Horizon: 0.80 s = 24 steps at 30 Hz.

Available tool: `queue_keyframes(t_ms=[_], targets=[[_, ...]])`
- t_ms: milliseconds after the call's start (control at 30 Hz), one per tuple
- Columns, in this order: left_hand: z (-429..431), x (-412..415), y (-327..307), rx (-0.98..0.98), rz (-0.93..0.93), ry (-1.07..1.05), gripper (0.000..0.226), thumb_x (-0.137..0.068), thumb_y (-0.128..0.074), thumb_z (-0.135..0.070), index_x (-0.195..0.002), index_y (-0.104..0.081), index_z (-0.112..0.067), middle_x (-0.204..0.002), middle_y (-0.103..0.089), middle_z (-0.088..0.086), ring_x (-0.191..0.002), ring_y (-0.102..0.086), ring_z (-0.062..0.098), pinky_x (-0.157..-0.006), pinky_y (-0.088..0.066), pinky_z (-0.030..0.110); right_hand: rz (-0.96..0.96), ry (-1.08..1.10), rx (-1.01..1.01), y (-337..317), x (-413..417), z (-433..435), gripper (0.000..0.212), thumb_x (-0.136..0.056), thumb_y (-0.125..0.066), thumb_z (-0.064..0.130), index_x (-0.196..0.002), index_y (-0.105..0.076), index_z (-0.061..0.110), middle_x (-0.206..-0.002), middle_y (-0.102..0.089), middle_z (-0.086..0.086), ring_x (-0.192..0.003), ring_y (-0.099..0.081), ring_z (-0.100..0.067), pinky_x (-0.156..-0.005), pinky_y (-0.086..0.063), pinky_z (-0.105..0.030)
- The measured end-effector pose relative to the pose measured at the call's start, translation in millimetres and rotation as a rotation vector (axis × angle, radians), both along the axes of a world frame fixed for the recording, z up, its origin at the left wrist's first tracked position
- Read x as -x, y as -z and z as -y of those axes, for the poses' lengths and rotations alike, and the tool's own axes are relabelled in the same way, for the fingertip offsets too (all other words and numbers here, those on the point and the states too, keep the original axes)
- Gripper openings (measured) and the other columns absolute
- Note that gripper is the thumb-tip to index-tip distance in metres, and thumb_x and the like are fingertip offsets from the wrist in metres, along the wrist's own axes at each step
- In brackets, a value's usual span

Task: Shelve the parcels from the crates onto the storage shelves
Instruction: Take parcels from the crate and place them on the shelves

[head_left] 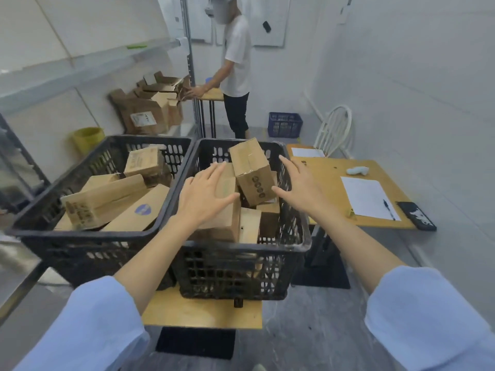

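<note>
Two black crates (pixel 241 247) hold boxes (pixel 107 199); beside one tipped box (pixel 251 172), left hand (pixel 206 194) and right hand (pixel 297 183) spread wide, empty.

Two black slatted crates (pixel 235 266) side by side — brown cardboard parcels (pixel 251 175) heaped inside, one tilted upright

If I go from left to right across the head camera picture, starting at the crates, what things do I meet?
Black plastic crate on the left → second black plastic crate → white sheet of paper → black pen → black phone.
</note>
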<state>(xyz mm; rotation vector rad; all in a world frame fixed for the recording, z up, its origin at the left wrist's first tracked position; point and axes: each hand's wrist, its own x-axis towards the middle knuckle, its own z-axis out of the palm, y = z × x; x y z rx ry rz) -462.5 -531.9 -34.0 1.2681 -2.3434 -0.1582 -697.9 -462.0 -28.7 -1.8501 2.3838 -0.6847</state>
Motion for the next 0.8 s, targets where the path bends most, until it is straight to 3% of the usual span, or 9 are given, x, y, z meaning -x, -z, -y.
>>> queue_keyframes(t_ms=[133, 333, 433, 600, 800], targets=[[50, 44, 19, -0.078, -0.020, -0.022, 0.084, -0.086, -0.057, -0.064, -0.154, -0.021, -0.031, -0.160, -0.025, -0.007, -0.145, -0.026, 0.015, -0.118, -0.016, 0.042, 0.032, -0.096, -0.057, 14, 35, 66, 0.089, -0.087, -0.068, 0.048, -0.156, -0.013, 0.038, -0.163, -0.019, -0.004, -0.148, -0.023, -0.027, -0.111, -0.038, -0.054], [105, 87, 48, -0.182, -0.017, -0.093, 0.088, -0.081, -0.064, -0.063, -0.153, -0.023, -0.032, -0.156, -0.033, -0.006, -0.142, -0.031, 0.017, -0.116, -0.018, 0.043, 0.154, -0.210, -0.108, 37, 65, 137, 0.097, -0.082, -0.075, 0.044, -0.156, -0.013, 0.036, -0.161, -0.022, -0.004, -0.142, -0.035, -0.027, -0.107, -0.041, -0.046], [127, 95, 61, -0.271, -0.039, -0.096, 0.092, -0.078, -0.069, -0.060, -0.153, -0.023, -0.034, -0.154, -0.037, -0.007, -0.139, -0.036, 0.018, -0.114, -0.021, 0.044, 0.223, -0.267, -0.123, 50, 71, 157, 0.100, -0.079, -0.078, 0.043, -0.155, -0.014, 0.033, -0.159, -0.025, -0.001, -0.139, -0.037, -0.024, -0.106, -0.041, -0.044], [145, 103, 73, -0.372, -0.140, -0.089, 0.096, -0.074, -0.076, -0.055, -0.152, -0.026, -0.032, -0.150, -0.044, -0.004, -0.135, -0.042, 0.020, -0.114, -0.028, 0.049, 0.256, -0.314, -0.160, 61, 80, 175, 0.101, -0.078, -0.080, 0.042, -0.154, -0.016, 0.032, -0.157, -0.030, 0.000, -0.139, -0.036, -0.021, -0.110, -0.039, -0.051], [147, 111, 82, -0.427, -0.218, -0.058, 0.098, -0.062, -0.068, -0.063, -0.149, -0.036, -0.028, -0.146, -0.049, -0.006, -0.131, -0.046, 0.017, -0.111, -0.034, 0.050, 0.302, -0.341, -0.199, 68, 88, 180, 0.099, -0.078, -0.081, 0.041, -0.154, -0.020, 0.030, -0.157, -0.032, 0.001, -0.141, -0.035, -0.022, -0.113, -0.037, -0.052]])
